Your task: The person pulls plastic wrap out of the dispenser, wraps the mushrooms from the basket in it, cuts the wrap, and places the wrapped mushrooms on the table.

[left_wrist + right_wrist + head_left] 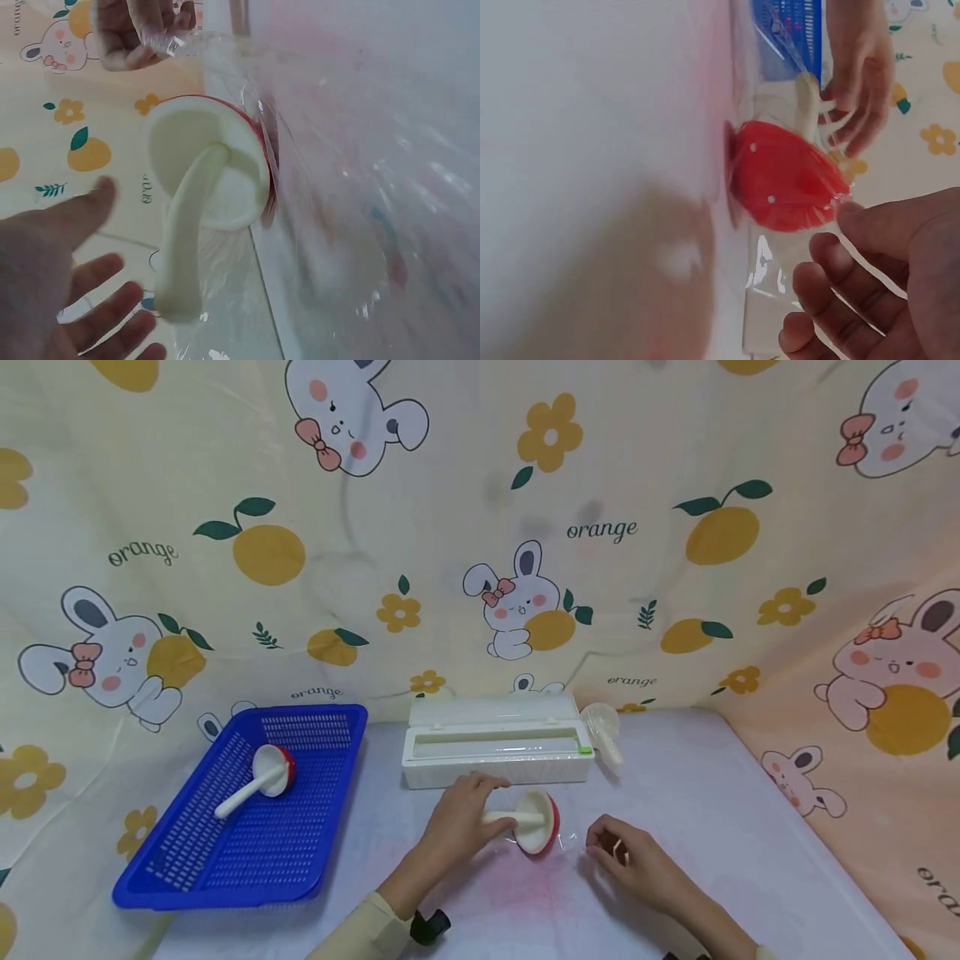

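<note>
A toy mushroom [537,823] with a white stem and a red, white-dotted cap lies on its side on clear cling film [337,180] spread over the table. Beside its stem, my left hand [462,815] has its fingers spread; in the left wrist view a gap shows between them and the stem. To the right of the cap, my right hand [628,858] pinches an edge of the film with thumb and fingertips. From those fingers the film stretches toward the red cap [791,180], partly over it in the right wrist view.
Behind my hands stands a white cling film dispenser [495,772] with its lid raised. To its right lies a white wrapped piece with a handle [604,735]. A blue basket [225,897] on the left holds another toy mushroom [270,770]. A printed cloth [450,527] hangs behind.
</note>
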`<state>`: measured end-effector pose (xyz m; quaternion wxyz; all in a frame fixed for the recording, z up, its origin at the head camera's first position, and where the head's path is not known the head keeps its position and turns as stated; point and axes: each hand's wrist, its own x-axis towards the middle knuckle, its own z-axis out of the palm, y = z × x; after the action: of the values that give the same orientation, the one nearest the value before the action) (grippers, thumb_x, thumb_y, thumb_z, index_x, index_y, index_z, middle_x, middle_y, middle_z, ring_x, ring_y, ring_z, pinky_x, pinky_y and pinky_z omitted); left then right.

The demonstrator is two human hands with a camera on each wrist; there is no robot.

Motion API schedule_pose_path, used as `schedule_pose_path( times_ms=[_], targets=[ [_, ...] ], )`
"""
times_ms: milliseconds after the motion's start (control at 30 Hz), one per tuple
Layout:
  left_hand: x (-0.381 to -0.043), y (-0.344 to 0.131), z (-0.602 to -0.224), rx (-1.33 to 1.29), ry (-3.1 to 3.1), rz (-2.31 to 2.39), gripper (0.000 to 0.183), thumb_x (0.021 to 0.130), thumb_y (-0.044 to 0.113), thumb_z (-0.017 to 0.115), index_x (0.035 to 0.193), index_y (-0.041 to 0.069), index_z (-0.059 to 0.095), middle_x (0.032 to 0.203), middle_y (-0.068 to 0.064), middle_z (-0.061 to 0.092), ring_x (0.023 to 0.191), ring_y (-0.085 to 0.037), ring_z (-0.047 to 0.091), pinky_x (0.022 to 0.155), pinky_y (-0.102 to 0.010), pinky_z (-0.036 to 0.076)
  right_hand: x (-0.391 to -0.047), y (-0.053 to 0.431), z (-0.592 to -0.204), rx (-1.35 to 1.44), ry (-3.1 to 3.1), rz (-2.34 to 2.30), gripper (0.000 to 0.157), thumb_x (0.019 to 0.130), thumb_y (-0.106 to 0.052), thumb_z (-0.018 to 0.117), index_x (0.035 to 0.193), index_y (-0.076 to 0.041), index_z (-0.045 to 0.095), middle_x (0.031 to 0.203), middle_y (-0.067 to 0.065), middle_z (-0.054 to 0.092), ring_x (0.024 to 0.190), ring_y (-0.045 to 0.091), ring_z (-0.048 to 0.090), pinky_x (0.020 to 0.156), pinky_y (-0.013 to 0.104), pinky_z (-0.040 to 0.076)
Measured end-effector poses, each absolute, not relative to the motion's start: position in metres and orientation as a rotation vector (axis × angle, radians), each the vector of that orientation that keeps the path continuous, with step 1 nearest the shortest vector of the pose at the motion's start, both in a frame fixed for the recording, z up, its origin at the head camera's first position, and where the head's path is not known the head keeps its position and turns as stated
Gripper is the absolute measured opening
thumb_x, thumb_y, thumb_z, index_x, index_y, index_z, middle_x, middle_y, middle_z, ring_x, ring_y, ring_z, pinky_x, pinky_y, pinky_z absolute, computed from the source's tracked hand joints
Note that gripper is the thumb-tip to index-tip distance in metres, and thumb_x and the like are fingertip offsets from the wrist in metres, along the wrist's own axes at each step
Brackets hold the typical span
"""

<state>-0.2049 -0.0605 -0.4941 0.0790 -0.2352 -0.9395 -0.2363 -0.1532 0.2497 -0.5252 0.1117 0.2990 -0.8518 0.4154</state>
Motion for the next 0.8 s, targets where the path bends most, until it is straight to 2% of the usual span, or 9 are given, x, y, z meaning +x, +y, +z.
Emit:
schedule_pose_path(
  times_ms=[100,267,333,500,700,800],
  targets=[
    [-0.199,-0.073,-0.492,-0.669,-2.746,-0.79,0.052,0.094,0.043,0.084,0.135,0.018,0.065,0.128,-0.001,0.064,0.118,-0.021,0.059,0.099,-0.042,0.054,-0.159,0.245,-0.521,0.857,-2.469,1.231,0.023,0.096,0.001,0.078,0.101,-0.018,0.065,0.084,-0.005,0.068,0.075,0.004,0.061,0.063,0.024,0.052],
    [-0.19,-0.104,-0.494,-0.722,-2.712,-0.889,0.032,0.096,0.035,0.083,0.113,0.017,0.063,0.096,0.003,0.06,0.09,-0.015,0.055,0.078,-0.032,0.048,-0.166,0.238,-0.515,0.799,-2.437,1.237,0.025,0.095,0.001,0.079,0.101,-0.018,0.065,0.085,-0.007,0.068,0.076,0.006,0.062,0.064,0.025,0.053],
    [-0.187,-0.117,-0.496,-0.771,-2.759,-0.932,0.027,0.097,0.034,0.083,0.108,0.018,0.063,0.09,0.006,0.057,0.084,-0.012,0.054,0.074,-0.028,0.046,-0.169,0.236,-0.513,0.767,-2.441,1.254,0.023,0.096,0.0,0.079,0.101,-0.018,0.065,0.086,-0.005,0.069,0.076,0.006,0.063,0.065,0.025,0.054],
    [-0.182,-0.147,-0.503,-0.962,-2.903,-1.008,0.024,0.096,0.038,0.083,0.101,0.023,0.065,0.088,0.011,0.057,0.084,-0.007,0.054,0.075,-0.024,0.047,-0.175,0.234,-0.512,0.678,-2.449,1.317,0.021,0.097,-0.002,0.078,0.098,-0.018,0.065,0.085,-0.005,0.069,0.076,0.007,0.063,0.066,0.026,0.053],
    [-0.174,-0.17,-0.513,-1.296,-2.912,-0.942,0.039,0.08,0.044,0.095,0.097,0.023,0.066,0.089,0.011,0.058,0.086,-0.003,0.052,0.079,-0.019,0.045,-0.18,0.232,-0.515,0.604,-2.472,1.384,0.016,0.098,-0.003,0.077,0.097,-0.014,0.066,0.083,-0.001,0.069,0.075,0.006,0.062,0.065,0.026,0.053],
    [-0.169,-0.177,-0.518,-1.355,-2.885,-0.861,0.038,0.08,0.045,0.095,0.096,0.025,0.067,0.089,0.012,0.057,0.087,0.0,0.049,0.08,-0.017,0.043,-0.182,0.231,-0.516,0.574,-2.483,1.402,0.015,0.098,-0.003,0.077,0.097,-0.014,0.066,0.083,-0.003,0.068,0.075,0.006,0.061,0.065,0.026,0.052]
  ],
)
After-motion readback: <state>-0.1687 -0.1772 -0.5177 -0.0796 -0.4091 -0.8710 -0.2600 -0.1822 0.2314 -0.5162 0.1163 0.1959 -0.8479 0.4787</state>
